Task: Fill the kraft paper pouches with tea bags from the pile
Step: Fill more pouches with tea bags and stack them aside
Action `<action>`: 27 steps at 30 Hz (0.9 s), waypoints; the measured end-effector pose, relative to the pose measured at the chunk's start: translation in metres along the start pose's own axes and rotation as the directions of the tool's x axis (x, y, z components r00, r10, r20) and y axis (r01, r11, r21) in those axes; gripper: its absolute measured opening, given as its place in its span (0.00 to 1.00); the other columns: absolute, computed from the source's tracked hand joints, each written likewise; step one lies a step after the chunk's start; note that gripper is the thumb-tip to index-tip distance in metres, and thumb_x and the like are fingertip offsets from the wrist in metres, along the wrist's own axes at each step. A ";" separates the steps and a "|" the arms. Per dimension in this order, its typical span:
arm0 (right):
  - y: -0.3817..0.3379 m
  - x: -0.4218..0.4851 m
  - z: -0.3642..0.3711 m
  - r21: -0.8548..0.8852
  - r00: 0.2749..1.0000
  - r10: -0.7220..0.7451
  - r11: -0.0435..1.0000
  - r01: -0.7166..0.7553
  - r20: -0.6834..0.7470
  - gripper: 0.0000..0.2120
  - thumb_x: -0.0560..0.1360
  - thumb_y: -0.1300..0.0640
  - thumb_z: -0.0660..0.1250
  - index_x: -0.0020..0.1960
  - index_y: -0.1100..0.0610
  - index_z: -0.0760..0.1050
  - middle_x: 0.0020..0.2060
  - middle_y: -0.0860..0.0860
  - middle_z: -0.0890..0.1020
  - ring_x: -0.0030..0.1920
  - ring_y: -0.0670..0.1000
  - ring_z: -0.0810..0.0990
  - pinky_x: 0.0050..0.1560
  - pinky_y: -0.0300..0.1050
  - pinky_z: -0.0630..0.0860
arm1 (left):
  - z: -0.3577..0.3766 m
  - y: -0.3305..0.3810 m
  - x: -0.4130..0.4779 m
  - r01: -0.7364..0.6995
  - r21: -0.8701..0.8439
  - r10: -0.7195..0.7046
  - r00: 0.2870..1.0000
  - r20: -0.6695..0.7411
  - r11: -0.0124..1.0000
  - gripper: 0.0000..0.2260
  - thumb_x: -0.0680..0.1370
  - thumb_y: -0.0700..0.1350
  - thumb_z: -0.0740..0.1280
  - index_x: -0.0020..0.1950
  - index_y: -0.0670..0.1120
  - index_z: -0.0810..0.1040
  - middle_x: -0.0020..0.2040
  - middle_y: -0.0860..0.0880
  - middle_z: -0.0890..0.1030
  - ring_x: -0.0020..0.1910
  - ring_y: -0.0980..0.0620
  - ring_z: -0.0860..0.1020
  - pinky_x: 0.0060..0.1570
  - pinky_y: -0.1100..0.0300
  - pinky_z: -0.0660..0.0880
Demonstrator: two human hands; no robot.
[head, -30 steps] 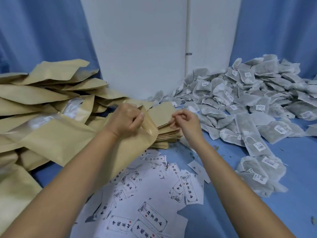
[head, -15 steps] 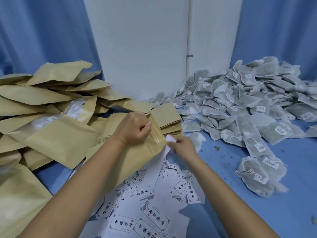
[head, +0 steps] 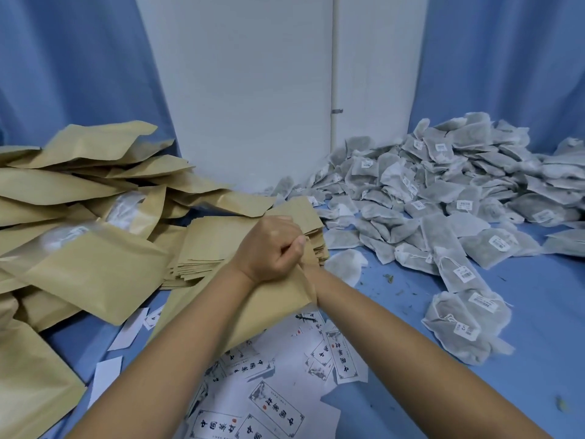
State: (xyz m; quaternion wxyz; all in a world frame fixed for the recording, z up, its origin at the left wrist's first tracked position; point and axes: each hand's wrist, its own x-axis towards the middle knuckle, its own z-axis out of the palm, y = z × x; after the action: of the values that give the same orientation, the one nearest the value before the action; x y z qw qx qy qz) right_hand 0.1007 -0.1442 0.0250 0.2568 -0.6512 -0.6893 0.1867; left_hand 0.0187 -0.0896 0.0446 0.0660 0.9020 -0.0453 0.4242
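My left hand grips the top edge of a kraft paper pouch and holds it over the blue table. My right wrist runs into the pouch's mouth; the hand itself is hidden behind the pouch and my left hand. A stack of flat empty pouches lies just behind the hands. The big pile of grey tea bags with white tags fills the right side. A single tea bag lies close to the right of the pouch.
A heap of kraft pouches, some with clear windows, covers the left. Printed paper labels are scattered under my forearms. Two tea bags lie apart at the near right. White wall and blue curtains stand behind.
My right hand, which pinched a small white slip at the pouch's mouth, has gone down into the pouch and out of sight. My left hand kept its grip on the pouch.
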 end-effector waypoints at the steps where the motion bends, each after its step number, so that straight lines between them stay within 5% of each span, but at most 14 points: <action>1: 0.003 -0.001 -0.003 0.011 0.997 0.032 0.999 -0.033 0.072 0.20 0.82 0.69 0.47 0.33 0.61 0.65 0.41 0.56 0.68 0.48 0.45 0.74 0.35 0.31 0.64 | -0.003 -0.003 -0.001 -0.003 0.016 0.003 1.000 0.016 1.000 0.18 0.75 0.37 0.56 0.24 0.42 0.66 0.25 0.52 0.62 0.24 0.52 0.59 0.35 0.69 0.58; 3: 0.007 -0.007 -0.016 0.161 0.995 0.037 0.986 -0.051 0.093 0.08 0.80 0.66 0.57 0.48 0.69 0.72 0.46 0.61 0.75 0.48 0.52 0.75 0.45 0.37 0.70 | -0.014 -0.011 -0.004 0.013 0.046 -0.014 1.000 0.012 0.999 0.18 0.75 0.38 0.56 0.24 0.41 0.67 0.23 0.49 0.66 0.24 0.52 0.60 0.34 0.66 0.59; 5: 0.015 -0.013 -0.030 0.287 0.988 -0.013 0.956 0.057 -0.151 0.08 0.77 0.62 0.64 0.46 0.67 0.77 0.40 0.65 0.79 0.39 0.50 0.75 0.41 0.45 0.72 | -0.023 -0.015 -0.003 0.042 0.062 -0.041 0.999 -0.017 0.997 0.18 0.75 0.38 0.56 0.24 0.42 0.67 0.24 0.51 0.64 0.25 0.53 0.59 0.34 0.66 0.58; 8: 0.035 -0.019 -0.038 0.415 0.831 0.129 0.900 0.130 -0.541 0.11 0.77 0.55 0.65 0.42 0.61 0.81 0.38 0.53 0.83 0.38 0.46 0.79 0.43 0.45 0.75 | -0.026 -0.015 0.002 0.077 0.079 -0.072 0.995 -0.065 0.994 0.18 0.75 0.39 0.55 0.24 0.43 0.64 0.25 0.53 0.61 0.25 0.54 0.59 0.31 0.64 0.57; 10: 0.044 -0.022 -0.033 0.535 0.893 0.275 0.844 -0.046 -0.356 0.17 0.77 0.45 0.63 0.53 0.58 0.79 0.49 0.52 0.83 0.48 0.50 0.80 0.52 0.50 0.77 | -0.025 -0.013 0.006 0.097 0.078 -0.089 0.991 -0.099 0.992 0.18 0.75 0.39 0.55 0.24 0.43 0.64 0.23 0.50 0.62 0.24 0.53 0.60 0.30 0.63 0.57; 12: 0.043 -0.023 -0.026 0.817 0.968 0.238 0.541 -0.198 0.077 0.23 0.78 0.39 0.57 0.59 0.55 0.77 0.51 0.54 0.83 0.52 0.55 0.82 0.50 0.53 0.79 | -0.019 -0.009 0.010 0.110 0.069 -0.103 0.990 -0.095 0.992 0.19 0.75 0.39 0.56 0.24 0.41 0.65 0.22 0.47 0.65 0.24 0.52 0.62 0.30 0.62 0.59; 13: 0.040 -0.022 -0.025 0.900 0.968 0.172 0.366 -0.236 0.183 0.23 0.79 0.38 0.55 0.59 0.54 0.77 0.48 0.54 0.84 0.49 0.54 0.83 0.46 0.53 0.81 | -0.012 -0.006 0.012 0.107 0.062 -0.103 0.993 -0.060 0.992 0.19 0.75 0.40 0.56 0.24 0.40 0.66 0.22 0.46 0.66 0.24 0.52 0.64 0.31 0.61 0.61; 16: 0.033 -0.014 -0.030 0.957 0.960 0.134 0.128 -0.261 0.244 0.24 0.77 0.37 0.57 0.45 0.56 0.82 0.37 0.53 0.84 0.41 0.50 0.83 0.42 0.45 0.80 | 0.011 0.005 0.014 0.054 0.077 -0.064 0.988 0.142 0.996 0.18 0.75 0.42 0.56 0.27 0.37 0.73 0.26 0.41 0.75 0.27 0.45 0.73 0.34 0.57 0.70; 18: 0.033 -0.010 -0.036 0.962 0.954 0.155 0.064 -0.267 0.255 0.25 0.76 0.39 0.61 0.32 0.57 0.80 0.28 0.51 0.81 0.32 0.48 0.82 0.33 0.40 0.79 | 0.019 0.009 0.015 0.022 0.062 -0.037 0.968 0.248 0.998 0.18 0.74 0.43 0.56 0.29 0.35 0.75 0.29 0.39 0.78 0.30 0.43 0.76 0.34 0.52 0.74; 24: 0.044 0.002 -0.037 0.948 0.928 0.198 -0.028 -0.318 0.317 0.18 0.77 0.53 0.65 0.31 0.57 0.70 0.22 0.50 0.72 0.24 0.48 0.75 0.24 0.38 0.72 | 0.019 0.007 0.013 -0.098 0.103 0.032 0.860 0.509 0.990 0.18 0.72 0.44 0.57 0.27 0.37 0.76 0.27 0.41 0.76 0.31 0.42 0.73 0.38 0.51 0.71; 27: 0.051 0.012 -0.032 0.952 0.927 0.234 0.010 -0.304 0.294 0.20 0.78 0.58 0.64 0.28 0.55 0.65 0.18 0.48 0.66 0.19 0.46 0.68 0.19 0.37 0.67 | 0.021 0.008 0.004 -0.162 0.154 0.047 0.821 0.569 0.975 0.17 0.73 0.43 0.60 0.27 0.38 0.76 0.29 0.42 0.75 0.34 0.42 0.74 0.43 0.55 0.68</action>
State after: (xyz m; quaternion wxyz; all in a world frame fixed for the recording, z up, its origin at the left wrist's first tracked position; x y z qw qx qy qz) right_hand 0.1604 -0.1310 0.0212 0.5703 -0.4145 -0.2462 0.6651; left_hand 0.0361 -0.1007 0.0352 -0.0626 0.9849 -0.0704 0.1453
